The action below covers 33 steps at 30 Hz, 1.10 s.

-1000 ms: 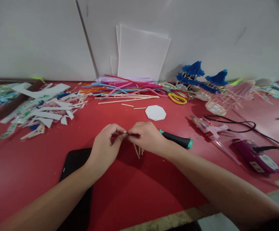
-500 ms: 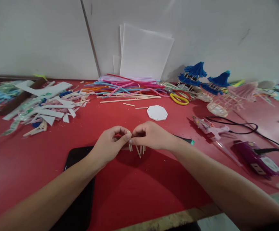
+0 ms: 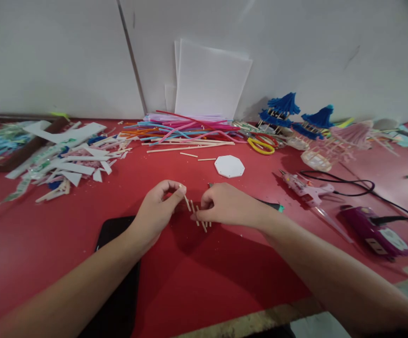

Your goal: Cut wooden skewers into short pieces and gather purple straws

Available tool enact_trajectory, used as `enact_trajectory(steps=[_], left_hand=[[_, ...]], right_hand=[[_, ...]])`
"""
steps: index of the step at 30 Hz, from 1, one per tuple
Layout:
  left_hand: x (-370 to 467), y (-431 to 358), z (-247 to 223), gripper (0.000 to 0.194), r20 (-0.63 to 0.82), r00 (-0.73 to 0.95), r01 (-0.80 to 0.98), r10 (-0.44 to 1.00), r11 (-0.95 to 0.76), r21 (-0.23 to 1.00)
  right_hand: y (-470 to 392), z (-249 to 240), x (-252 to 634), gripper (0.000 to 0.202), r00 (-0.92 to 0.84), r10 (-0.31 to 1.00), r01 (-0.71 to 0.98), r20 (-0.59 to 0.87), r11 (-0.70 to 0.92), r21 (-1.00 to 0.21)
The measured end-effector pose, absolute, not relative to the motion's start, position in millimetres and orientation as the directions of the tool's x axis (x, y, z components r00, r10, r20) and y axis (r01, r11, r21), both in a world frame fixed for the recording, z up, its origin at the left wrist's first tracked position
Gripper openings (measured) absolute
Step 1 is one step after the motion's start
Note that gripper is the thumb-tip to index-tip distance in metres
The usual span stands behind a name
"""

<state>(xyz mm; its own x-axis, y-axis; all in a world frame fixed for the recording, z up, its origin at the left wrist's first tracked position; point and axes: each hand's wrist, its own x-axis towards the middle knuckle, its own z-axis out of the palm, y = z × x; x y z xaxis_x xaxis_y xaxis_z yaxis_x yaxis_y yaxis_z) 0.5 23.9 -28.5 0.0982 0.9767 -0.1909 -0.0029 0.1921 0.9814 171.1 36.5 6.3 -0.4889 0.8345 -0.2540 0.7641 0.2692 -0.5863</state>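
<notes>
My left hand [image 3: 159, 206] pinches a short wooden stick [image 3: 187, 203] between thumb and forefinger, at the middle of the red table. Beside it, my right hand [image 3: 223, 204] has its fingers curled at several other short wooden sticks [image 3: 204, 225], which lie under and next to its fingertips. Whether it grips one of them is hidden. Behind the hands lies a white octagonal piece [image 3: 229, 166] with small holes near its edge. Two thin sticks [image 3: 188, 154] rest to the left of that piece.
A black tablet [image 3: 115, 281] lies under my left forearm. Pipe cleaners [image 3: 186, 127] and yellow-handled scissors [image 3: 261, 146] are at the back. White scraps [image 3: 73, 166] fill the left. A glue gun [image 3: 305, 188], its cable and a purple power box [image 3: 378, 232] are on the right.
My hands have moved apart. My left hand has shifted slightly left with a stick, and my right hand has come down a little to the other sticks.
</notes>
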Motion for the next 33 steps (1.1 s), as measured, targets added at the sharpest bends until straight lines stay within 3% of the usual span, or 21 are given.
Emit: enact_trajectory(steps=[2,5,8,14,16,17,19,21,23,26,33], left_hand=[[0.6,25.2,-29.1,0.018,-0.181,0.087,-0.078,0.980,0.188,0.979],[0.3,26.4,-30.8,0.014,-0.173,0.093,-0.133,0.981,0.184,0.974],[-0.6,26.9,-31.6,0.013,-0.208,0.091,-0.155,0.974,0.220,0.963],[-2.6,28.3,-29.2,0.019,-0.186,0.029,-0.111,0.982,0.188,0.976],[-3.0,29.3,-29.0,0.021,-0.145,0.000,-0.103,0.989,0.145,0.984],[-3.2,29.8,-29.2,0.022,-0.124,-0.022,-0.113,0.992,0.120,0.986],[-3.7,30.6,-29.7,0.022,-0.075,-0.080,-0.140,0.994,0.063,0.988],[-4.3,31.1,-30.2,0.021,-0.015,-0.134,-0.139,0.991,-0.004,0.990],[-5.1,31.2,-30.3,0.020,0.034,-0.153,-0.089,0.988,-0.048,0.995],[-6.3,30.8,-30.1,0.017,0.065,-0.125,0.030,0.990,-0.061,0.998],[-8.3,30.2,-29.7,0.015,0.056,0.008,0.263,0.998,-0.056,0.963]], right_hand=[[44.1,7.4,174.4,0.029,-0.435,0.890,0.807,-0.139,0.317,-0.498],[73.0,2.4,183.4,0.015,-0.377,0.923,0.870,0.078,0.382,-0.313],[110.7,-7.4,191.0,0.020,-0.442,0.888,0.888,0.125,0.453,-0.077],[149.7,-12.7,181.8,0.021,-0.615,0.785,0.785,0.078,0.618,-0.028],[145.4,-9.6,173.7,0.021,-0.662,0.743,0.740,0.099,0.669,-0.071],[140.0,-8.1,169.6,0.021,-0.668,0.731,0.715,0.141,0.683,-0.151],[124.1,-6.3,161.9,0.019,-0.622,0.742,0.618,0.250,0.661,-0.425],[104.8,-6.5,156.0,0.014,-0.542,0.798,0.456,0.261,0.541,-0.707],[86.9,-8.9,152.3,0.012,-0.507,0.838,0.349,0.202,0.414,-0.841],[69.6,-14.9,151.3,0.012,-0.482,0.854,0.334,0.195,0.385,-0.861],[59.8,-27.8,157.6,0.010,-0.507,0.815,0.482,0.281,0.539,-0.691]])
